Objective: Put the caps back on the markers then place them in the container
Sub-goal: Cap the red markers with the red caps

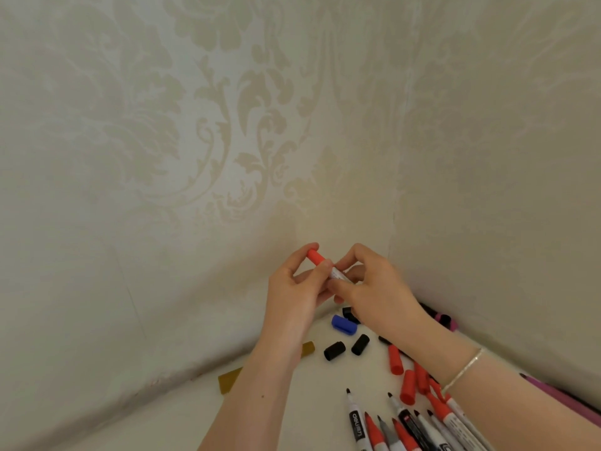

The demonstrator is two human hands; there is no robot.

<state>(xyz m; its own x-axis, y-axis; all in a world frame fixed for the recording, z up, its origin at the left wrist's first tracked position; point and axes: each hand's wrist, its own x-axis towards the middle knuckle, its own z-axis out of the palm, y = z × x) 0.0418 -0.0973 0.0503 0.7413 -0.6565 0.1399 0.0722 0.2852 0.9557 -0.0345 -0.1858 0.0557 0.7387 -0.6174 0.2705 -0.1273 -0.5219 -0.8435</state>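
Note:
Both hands are raised above the white table [292, 415] near the wall corner. My left hand [294, 288] pinches a red cap [314, 256] that sits on the end of a white marker [336, 274]. My right hand [374, 284] grips the marker's barrel, most of which is hidden by its fingers. Several uncapped markers [406, 428] with red and black tips lie side by side at the lower right. Loose caps lie beyond them: red caps [406, 375], two black caps [346, 348] and a blue cap [343, 324]. No container shows in view.
Patterned wallpaper walls meet in a corner just behind my hands. A yellow-brown strip [229, 380] lies on the table under my left forearm. Pink and dark items [444, 319] sit by the right wall, and a pink object [562, 398] lies at the right edge.

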